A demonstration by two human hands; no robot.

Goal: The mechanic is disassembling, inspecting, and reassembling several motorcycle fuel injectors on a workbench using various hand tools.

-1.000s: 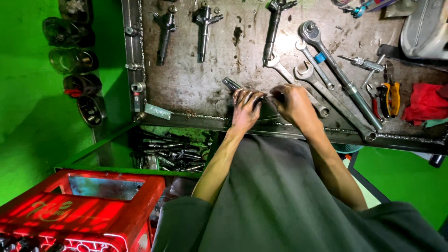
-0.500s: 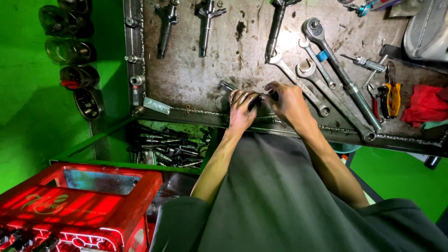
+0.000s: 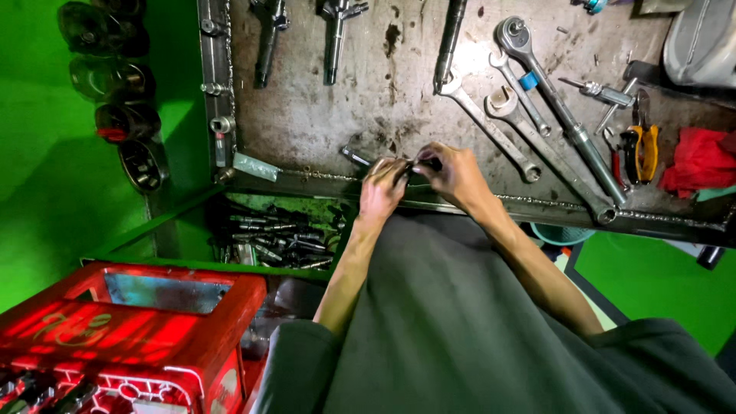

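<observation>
left hand (image 3: 383,188) pinching one end of a small metal part (image 3: 414,170) | right hand (image 3: 452,172) gripping the other end | part at the surface's (image 3: 330,123) near edge (details hidden by fingers) | wrenches (image 3: 491,126) and ratchet (image 3: 560,115) just right | red rag (image 3: 701,162) near right edge

Grey, rust-stained metal bench (image 3: 345,123) at 12 o'clock; silver wrenches (image 3: 491,123) at 1 o'clock; yellow-handled pliers (image 3: 646,149) and red rag (image 3: 701,165) at 2 o'clock; red crate (image 3: 138,330) at 8 o'clock; green floor (image 3: 46,207).
</observation>
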